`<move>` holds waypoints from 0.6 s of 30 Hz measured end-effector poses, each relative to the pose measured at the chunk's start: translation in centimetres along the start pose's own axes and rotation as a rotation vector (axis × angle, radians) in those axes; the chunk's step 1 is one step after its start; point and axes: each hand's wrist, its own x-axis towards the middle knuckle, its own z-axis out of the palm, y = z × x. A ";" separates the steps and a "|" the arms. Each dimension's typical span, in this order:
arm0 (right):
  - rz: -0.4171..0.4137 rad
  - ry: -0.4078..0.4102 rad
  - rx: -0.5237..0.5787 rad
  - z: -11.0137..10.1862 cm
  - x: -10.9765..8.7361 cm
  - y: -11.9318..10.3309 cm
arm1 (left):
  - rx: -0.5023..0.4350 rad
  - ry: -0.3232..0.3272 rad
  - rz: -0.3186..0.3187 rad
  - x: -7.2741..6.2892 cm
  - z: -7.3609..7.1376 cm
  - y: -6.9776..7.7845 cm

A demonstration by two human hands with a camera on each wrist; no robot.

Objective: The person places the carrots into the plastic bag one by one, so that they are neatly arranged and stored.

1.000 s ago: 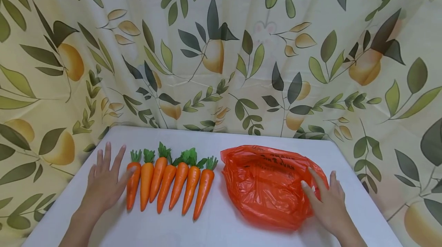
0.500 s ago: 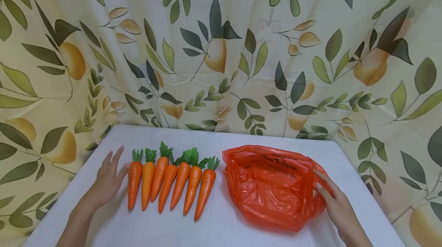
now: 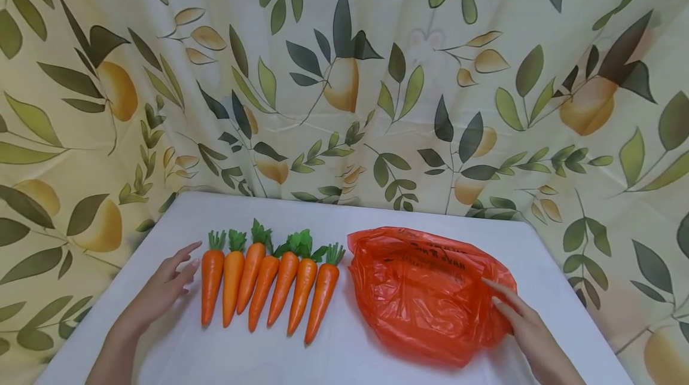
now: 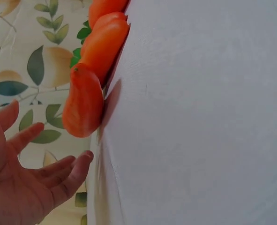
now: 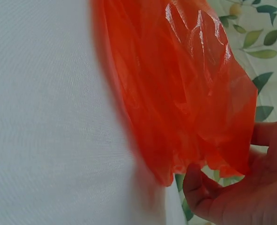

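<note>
Several orange carrots (image 3: 269, 289) with green tops lie side by side in a row on the left half of the table. My left hand (image 3: 158, 292) hovers beside the leftmost carrot (image 3: 212, 289), fingers loosely bent and holding nothing. In the left wrist view, a gap separates that hand (image 4: 30, 187) from the nearest carrot (image 4: 84, 103). On the right lies a crumpled red plastic bag (image 3: 414, 295) with dark printing. My right hand (image 3: 524, 322) touches its right side with fairly straight fingers. The right wrist view shows the bag (image 5: 175, 84) hiding part of that hand (image 5: 236, 197).
A white-covered table (image 3: 247, 361) carries everything. A curtain (image 3: 344, 134) printed with leaves and fruit hangs behind it and along both sides. Bare white surface shows between the carrots and the bag.
My left hand has lowered and drawn its spread fingers together, coming off the leftmost carrot. My right hand has shifted slightly right and down along the bag's edge, whose right side has changed shape.
</note>
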 end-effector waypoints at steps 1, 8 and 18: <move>0.010 -0.008 0.007 -0.1 0.1 0.0 | -0.013 -0.007 -0.005 0.0 0.0 -0.1; -0.004 -0.016 0.037 0.1 0.2 0.5 | -0.049 -0.069 -0.065 0.2 0.1 -0.9; -0.082 -0.017 0.123 0.2 -0.1 1.5 | -0.056 -0.131 -0.039 0.9 0.1 -0.2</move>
